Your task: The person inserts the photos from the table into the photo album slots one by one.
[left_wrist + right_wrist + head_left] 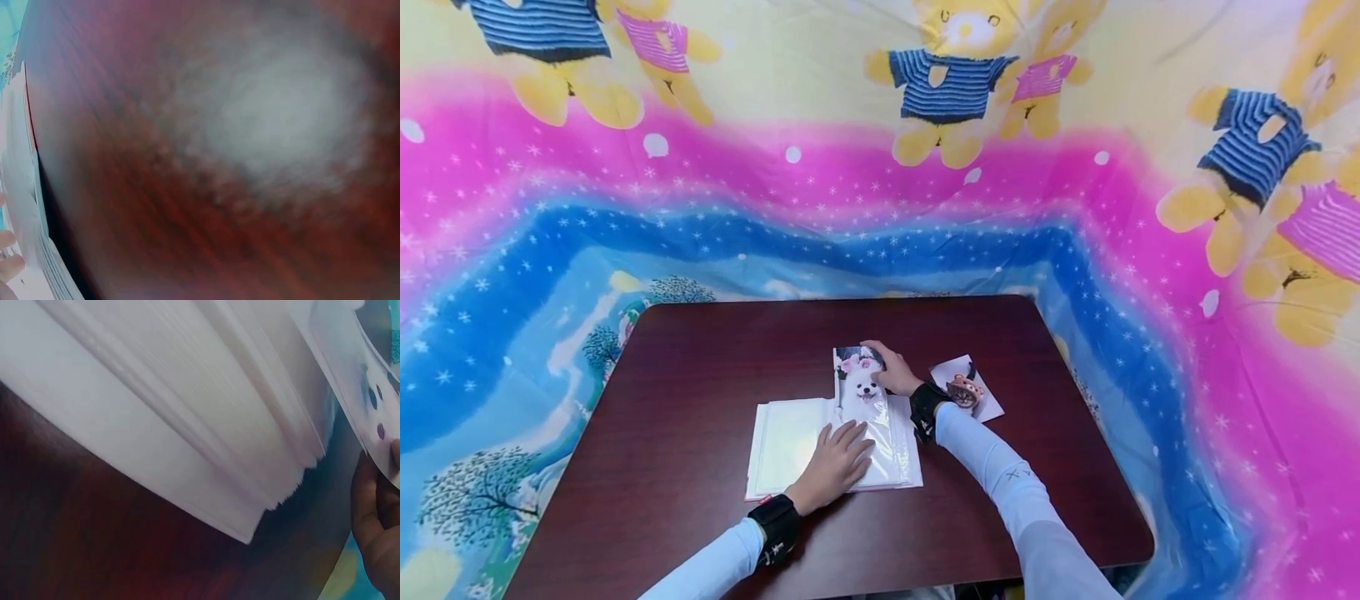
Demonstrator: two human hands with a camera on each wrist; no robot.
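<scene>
An open photo album with white pages lies on the table. A photo of a white dog is partly inside the clear sleeve of the right-hand page, its upper part sticking out past the far edge. My right hand pinches that photo near its upper right side; the right wrist view shows thumb and fingers on either side of the photo. With fingers spread, my left hand rests on the lower middle of the album. Only a few of its fingertips show in the left wrist view.
To the right of the album lies another photo with a brown bear-like figure on white. The dark reddish table has rounded corners. A printed cloth with bears hangs around its back and sides.
</scene>
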